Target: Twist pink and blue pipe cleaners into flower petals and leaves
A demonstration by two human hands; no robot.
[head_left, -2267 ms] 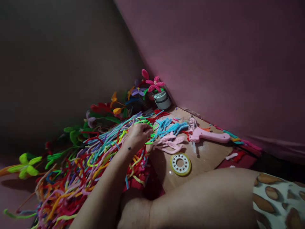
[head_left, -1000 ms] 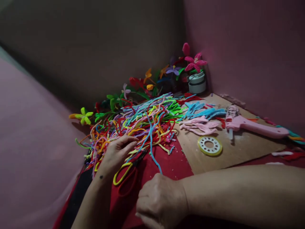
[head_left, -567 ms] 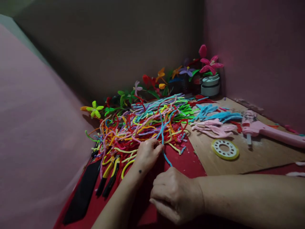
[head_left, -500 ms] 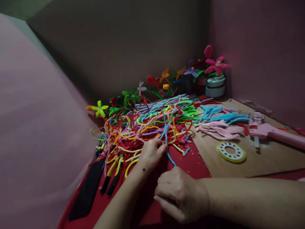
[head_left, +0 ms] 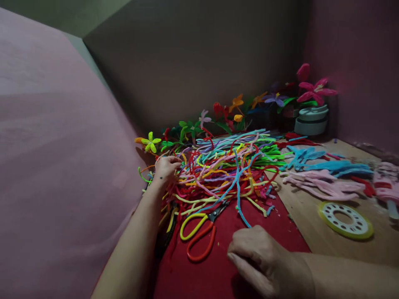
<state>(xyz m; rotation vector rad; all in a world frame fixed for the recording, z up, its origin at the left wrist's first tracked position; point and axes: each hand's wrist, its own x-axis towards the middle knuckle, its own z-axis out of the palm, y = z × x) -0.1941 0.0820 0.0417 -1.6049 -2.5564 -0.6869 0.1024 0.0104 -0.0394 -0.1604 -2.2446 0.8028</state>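
Observation:
My right hand [head_left: 263,259] is closed low in front, its fingers wrapped round the lower end of a light-blue pipe cleaner [head_left: 239,195]. That pipe cleaner runs up from the fist and crosses another blue one on the heap. Farther left, my left hand [head_left: 167,169] reaches to the left end of the tangled heap of coloured pipe cleaners [head_left: 215,176]. Its fingers are bent together, and whatever they pinch is hidden. Scissors [head_left: 214,216] with one yellow and one red handle lie between my arms, blades toward the heap.
Pipe-cleaner flowers [head_left: 151,142] line the back wall. To the right, a cardboard sheet [head_left: 299,207] bears blue pieces [head_left: 336,167], pink pieces [head_left: 327,185], a tape roll [head_left: 346,220] and a pink glue gun [head_left: 386,182]. Black-and-yellow pliers [head_left: 171,224] lie partly behind my left forearm.
My left hand has left the blue pipe cleaner and moved left to the heap's far end, uncovering the scissors. My right hand stays closed. The view has turned left.

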